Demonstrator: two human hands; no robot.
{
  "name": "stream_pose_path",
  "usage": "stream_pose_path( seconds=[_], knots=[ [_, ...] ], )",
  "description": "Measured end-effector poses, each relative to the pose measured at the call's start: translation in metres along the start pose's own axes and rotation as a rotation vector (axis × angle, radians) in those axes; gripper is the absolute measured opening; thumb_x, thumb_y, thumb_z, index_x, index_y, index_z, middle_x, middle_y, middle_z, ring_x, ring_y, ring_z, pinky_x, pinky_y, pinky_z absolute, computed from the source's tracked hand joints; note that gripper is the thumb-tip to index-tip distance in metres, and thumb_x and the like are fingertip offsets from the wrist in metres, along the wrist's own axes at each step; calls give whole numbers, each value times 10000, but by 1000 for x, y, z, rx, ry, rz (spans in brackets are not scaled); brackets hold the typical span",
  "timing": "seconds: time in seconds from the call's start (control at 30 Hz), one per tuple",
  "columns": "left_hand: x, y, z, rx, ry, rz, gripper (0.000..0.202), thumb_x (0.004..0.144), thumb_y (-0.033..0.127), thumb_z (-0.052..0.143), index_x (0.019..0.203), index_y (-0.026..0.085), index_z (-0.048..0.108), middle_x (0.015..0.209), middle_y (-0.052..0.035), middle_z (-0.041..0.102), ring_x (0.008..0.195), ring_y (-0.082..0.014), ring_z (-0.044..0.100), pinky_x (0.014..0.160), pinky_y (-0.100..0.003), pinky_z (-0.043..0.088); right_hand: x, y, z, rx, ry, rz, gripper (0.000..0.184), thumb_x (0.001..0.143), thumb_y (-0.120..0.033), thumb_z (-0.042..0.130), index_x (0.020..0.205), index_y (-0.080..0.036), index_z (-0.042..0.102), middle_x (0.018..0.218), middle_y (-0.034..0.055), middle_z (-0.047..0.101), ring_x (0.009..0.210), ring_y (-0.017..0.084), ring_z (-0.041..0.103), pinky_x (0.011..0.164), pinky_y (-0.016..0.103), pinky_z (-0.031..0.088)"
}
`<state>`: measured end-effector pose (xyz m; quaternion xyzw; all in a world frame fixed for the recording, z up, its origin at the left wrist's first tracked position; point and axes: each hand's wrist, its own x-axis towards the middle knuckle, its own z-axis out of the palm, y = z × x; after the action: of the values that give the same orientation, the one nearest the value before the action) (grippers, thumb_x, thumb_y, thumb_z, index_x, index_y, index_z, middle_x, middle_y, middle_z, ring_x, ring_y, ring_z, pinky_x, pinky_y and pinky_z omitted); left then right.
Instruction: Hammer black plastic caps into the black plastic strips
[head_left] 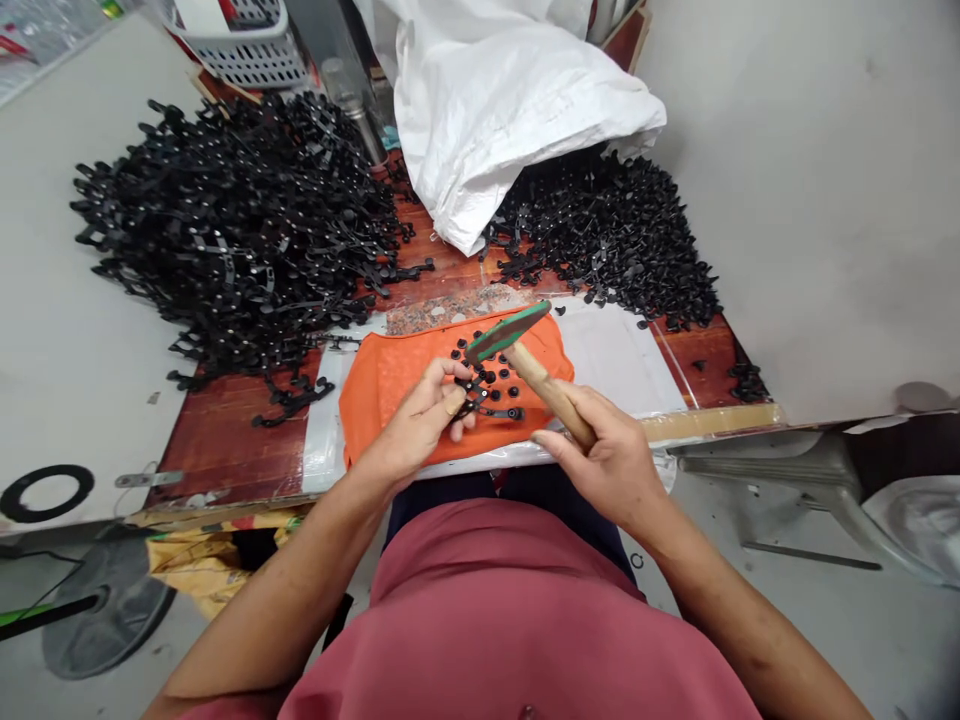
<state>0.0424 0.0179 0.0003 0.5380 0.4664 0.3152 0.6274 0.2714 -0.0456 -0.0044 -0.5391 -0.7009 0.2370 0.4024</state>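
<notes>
My right hand (604,450) is wrapped round the wooden handle of a hammer (551,390); its long green-edged head (510,332) is raised over an orange cloth (397,375). Closed fingers of my left hand (427,415) pinch a black plastic strip (491,412) with knobbed ends, just below the hammer head. Part of the strip is hidden behind the fingers. Several small round black plastic pieces (504,373) lie on the cloth beside the strip.
A high heap of black strips (255,230) covers the table's left side. Small black pieces (622,230) are piled at the right, partly under a white sack (510,100). A white basket (244,55) stands behind. The table's front edge (712,420) runs before my body.
</notes>
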Motion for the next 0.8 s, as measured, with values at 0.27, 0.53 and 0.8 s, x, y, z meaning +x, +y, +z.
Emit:
stream_pose_path(
  seconds=[0.27, 0.53, 0.8],
  knots=[
    [-31, 12, -6, 27, -185, -58, 345, 1017, 523, 489, 1207, 242, 549, 762, -6, 704, 679, -168, 702, 714, -297, 559, 23, -11, 7, 634, -195, 248, 139, 890, -310, 709, 967, -195, 716, 744, -26, 686, 564, 94, 562, 537, 212, 446],
    [-47, 49, -25, 1058, -257, 740, 257, 957, 334, 606, 1143, 393, 772, 1420, -68, 614, 1346, -285, 534, 1143, -505, 441, 51, -5, 6, 1137, -657, 477, 322, 786, -432, 800, 867, -165, 641, 620, -65, 608, 360, 21, 330, 347, 175, 216],
    [-36, 36, -17, 1323, -103, 711, 187, 962, 222, 486, 865, 215, 646, 1289, -121, 682, 1293, -314, 537, 1195, -600, 304, 45, -17, 0, 751, -223, 455, 379, 869, -409, 695, 1174, -194, 625, 784, -45, 670, 410, 30, 341, 371, 184, 243]
  ],
)
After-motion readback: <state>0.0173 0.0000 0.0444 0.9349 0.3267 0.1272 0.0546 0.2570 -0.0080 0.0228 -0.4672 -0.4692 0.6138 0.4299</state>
